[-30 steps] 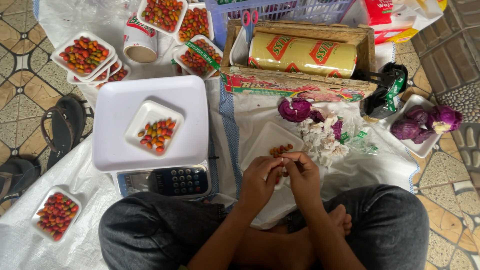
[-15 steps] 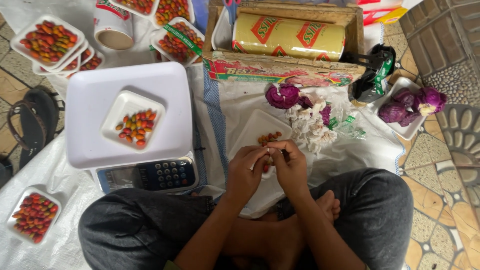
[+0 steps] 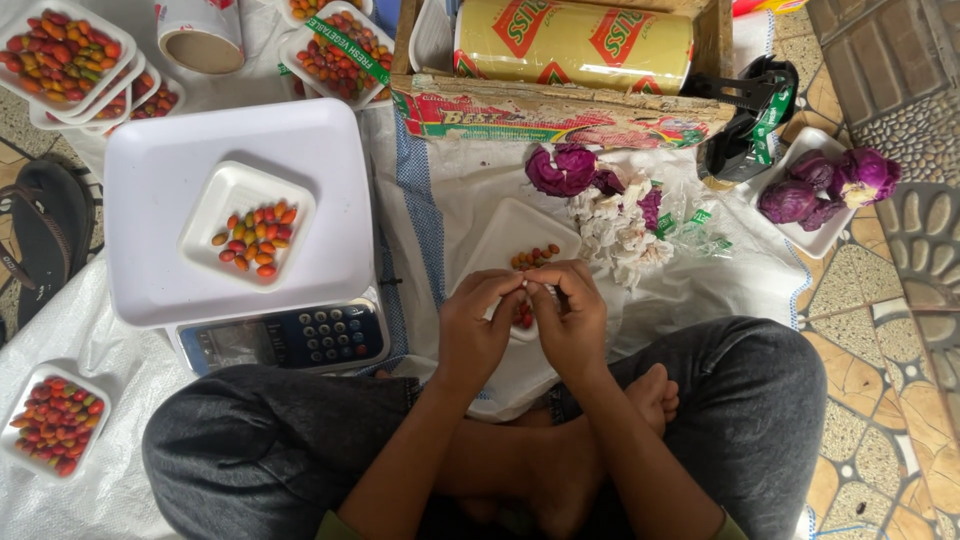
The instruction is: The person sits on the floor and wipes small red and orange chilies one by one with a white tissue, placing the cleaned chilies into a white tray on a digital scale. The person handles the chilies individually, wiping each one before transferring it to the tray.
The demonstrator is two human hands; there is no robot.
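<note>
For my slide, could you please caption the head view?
Both hands, left and right, meet over a white tray of small chillies beside a scale.

At your left, the digital scale (image 3: 290, 338) carries a white tray (image 3: 160, 180) with a small dish of chilies (image 3: 248, 232). Near the top edge you see the yellow film roll (image 3: 575, 42) inside a wooden box (image 3: 560, 108). Purple cabbage pieces (image 3: 562, 168) lie on the white sheet (image 3: 470, 180), and a sandal (image 3: 45, 240) lies at its left edge.

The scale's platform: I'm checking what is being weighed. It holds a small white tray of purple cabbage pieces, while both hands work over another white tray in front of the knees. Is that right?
Not quite. In the head view the small white tray on the scale holds small red, orange and green chillies, not purple cabbage. The rest stands: the left hand and right hand meet over another white tray.
</note>
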